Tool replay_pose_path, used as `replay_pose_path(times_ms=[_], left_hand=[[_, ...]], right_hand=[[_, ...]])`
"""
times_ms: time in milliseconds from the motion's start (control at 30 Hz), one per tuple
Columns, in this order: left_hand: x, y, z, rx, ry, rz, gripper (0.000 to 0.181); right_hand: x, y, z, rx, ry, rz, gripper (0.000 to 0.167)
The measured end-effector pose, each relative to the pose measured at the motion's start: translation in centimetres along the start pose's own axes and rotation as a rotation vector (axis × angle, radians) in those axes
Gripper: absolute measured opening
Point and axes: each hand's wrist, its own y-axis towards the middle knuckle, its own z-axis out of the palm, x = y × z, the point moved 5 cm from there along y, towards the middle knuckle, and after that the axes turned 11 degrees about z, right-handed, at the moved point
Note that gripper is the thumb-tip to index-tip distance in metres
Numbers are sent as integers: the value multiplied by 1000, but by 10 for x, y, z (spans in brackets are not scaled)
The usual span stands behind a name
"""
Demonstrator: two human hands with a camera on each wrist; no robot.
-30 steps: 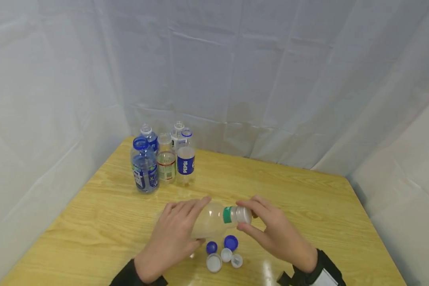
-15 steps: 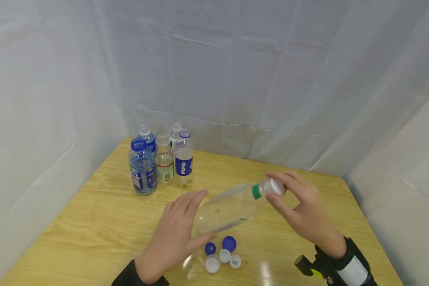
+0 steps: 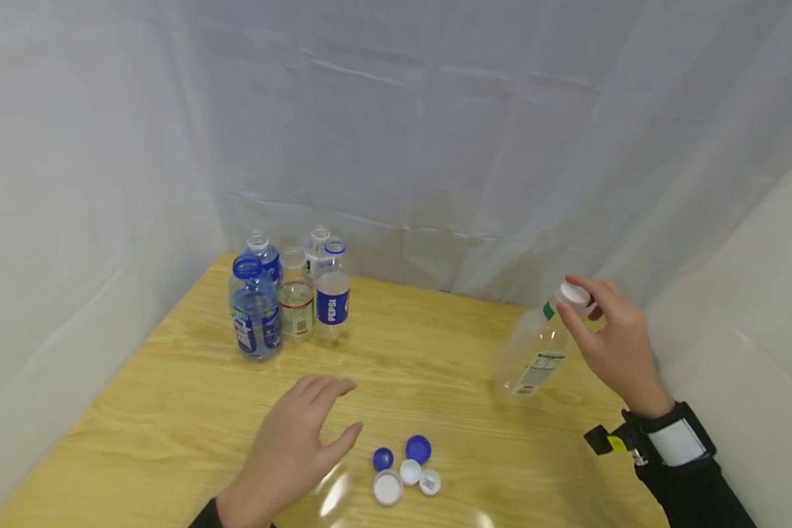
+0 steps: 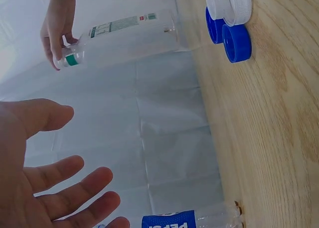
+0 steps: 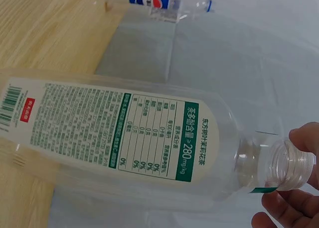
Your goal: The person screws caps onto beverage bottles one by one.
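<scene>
A clear bottle with a green neck band and a white cap leans at the table's right side. My right hand pinches it at the cap, thumb on one side and fingers on the other; the right wrist view shows the bottle's printed label. My left hand, fingers spread and holding nothing, hovers left of several loose caps. Among them are a large blue cap, a small blue cap and a white cap.
Several bottles without caps stand at the back left of the wooden table, including a blue-tinted bottle and a Pepsi bottle. White sheeting hangs behind the table and at both sides.
The clear bottle has moved right and away with my right hand, tilting from nearly flat to more upright. My left hand has let go of it and shifted slightly left.
</scene>
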Motion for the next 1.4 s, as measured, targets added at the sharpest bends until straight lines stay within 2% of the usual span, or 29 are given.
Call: replay_pose_path(times_ms=[200,367,733,933,1267,1333,1400], left_hand=[[5,-5,-1,14,-10,-41,47],[7,-6,0,2,-10,-49,44],[12,-11,-3,-91,-28,-48,29],[11,-12,-2,-113,-16,-22,28],[13,-13,-1,-106,-20,-53,26],[13,-14,-2,-110,-15,-50,26],[13,-14,-3,-117,-11,-44,26]], right_hand=[[-43,5,2,-17,-49,99,42],[-69,7,-1,-23,-91,154,39],[-97,10,5,41,-115,314,42],[-101,9,3,75,-149,354,47],[-98,9,2,80,-145,362,49],[-93,9,0,64,-154,344,48],[-83,9,-2,34,-177,292,46]])
